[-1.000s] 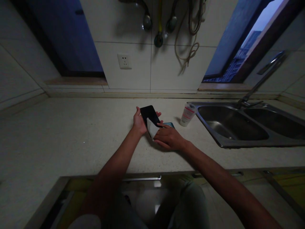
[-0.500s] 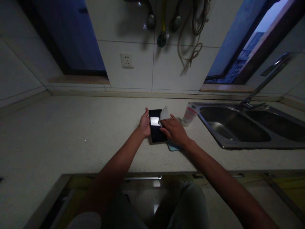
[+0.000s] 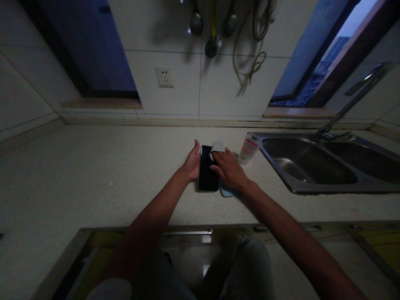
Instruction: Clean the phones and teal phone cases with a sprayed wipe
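Note:
A black phone lies flat on the pale counter, screen up. My left hand rests against its left edge, fingers and thumb holding the side. My right hand presses a small white wipe onto the phone's top right corner with its fingertips. A light blue flat thing peeks out from under my right wrist, beside the phone.
A white tube with red print lies by the steel double sink at the right, with its tap behind. A wall socket and hanging ladles and hoses sit above the counter. An open drawer is below me.
The phone went from tilted up in my left hand to lying flat on the counter. My right hand moved the wipe from the screen's lower part to its top right corner.

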{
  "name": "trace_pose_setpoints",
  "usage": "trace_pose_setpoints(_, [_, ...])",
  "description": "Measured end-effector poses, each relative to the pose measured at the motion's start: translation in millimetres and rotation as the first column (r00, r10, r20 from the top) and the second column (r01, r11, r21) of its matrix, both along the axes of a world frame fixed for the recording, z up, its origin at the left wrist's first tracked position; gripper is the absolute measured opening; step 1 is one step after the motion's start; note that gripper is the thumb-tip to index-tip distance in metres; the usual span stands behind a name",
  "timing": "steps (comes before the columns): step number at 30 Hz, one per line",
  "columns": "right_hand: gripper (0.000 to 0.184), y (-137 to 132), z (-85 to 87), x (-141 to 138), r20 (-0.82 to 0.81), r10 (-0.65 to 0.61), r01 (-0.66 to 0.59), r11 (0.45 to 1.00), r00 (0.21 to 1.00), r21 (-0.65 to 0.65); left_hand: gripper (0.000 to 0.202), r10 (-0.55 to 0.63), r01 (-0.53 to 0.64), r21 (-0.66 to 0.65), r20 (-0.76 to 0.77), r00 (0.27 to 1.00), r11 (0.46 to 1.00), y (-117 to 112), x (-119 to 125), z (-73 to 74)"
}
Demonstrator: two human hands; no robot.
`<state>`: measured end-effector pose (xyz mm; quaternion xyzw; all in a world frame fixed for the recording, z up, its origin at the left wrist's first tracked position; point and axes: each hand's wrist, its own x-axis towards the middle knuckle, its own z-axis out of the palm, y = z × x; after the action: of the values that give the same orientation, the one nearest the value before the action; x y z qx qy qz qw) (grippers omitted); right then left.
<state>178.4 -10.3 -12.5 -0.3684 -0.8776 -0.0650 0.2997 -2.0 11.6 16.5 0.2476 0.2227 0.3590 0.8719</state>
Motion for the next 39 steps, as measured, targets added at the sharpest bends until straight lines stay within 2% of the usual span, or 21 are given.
trace_pose_setpoints(5, [0.044,-2.6,2.9,-1.0,-0.008,0.106,-0.106,0.994,0.994,-0.017,0.079,0.14,-0.138,-0.04,0.053,0.989,0.99,3.8,1.4,3.0])
trace_pose_setpoints(9, [0.034,-8.9,8.8,-1.2,0.035,0.222,-0.223,0.974,0.974,0.027,0.08,0.303,-0.299,-0.062,0.085,0.949,0.952,9.1,-1.3,1.8])
trace_pose_setpoints(13, [0.027,-17.6,13.2,-4.3,0.109,0.356,-0.368,0.923,0.928,0.115,0.081,0.434,-0.431,-0.051,0.114,0.894,0.901,10.3,-5.8,1.0])
trace_pose_setpoints(17, [0.022,-21.9,12.2,-11.1,0.112,0.442,-0.455,0.874,0.89,0.169,0.078,0.481,-0.477,-0.065,0.124,0.868,0.877,10.6,-6.7,-1.4])
trace_pose_setpoints(21, [0.022,-17.7,6.5,-12.8,0.094,0.463,-0.471,0.844,0.881,0.258,0.078,0.483,-0.474,-0.098,0.116,0.868,0.875,10.7,-3.8,-4.4])
trace_pose_setpoints(24, [0.025,-12.8,2.9,-9.7,0.064,0.469,-0.468,0.842,0.881,0.268,0.078,0.481,-0.469,-0.113,0.133,0.867,0.876,9.6,-2.1,-4.3])
trace_pose_setpoints(33, [0.015,0.1,4.8,10.7,-0.107,0.373,-0.354,0.921,0.922,0.161,0.085,0.451,-0.444,-0.082,0.163,0.877,0.892,10.1,-9.1,0.7])
trace_pose_setpoints(39, [0.021,0.4,1.6,13.6,-0.246,0.301,-0.291,0.954,0.921,0.077,0.085,0.469,-0.462,-0.082,0.137,0.873,0.883,13.2,-10.1,-0.6])
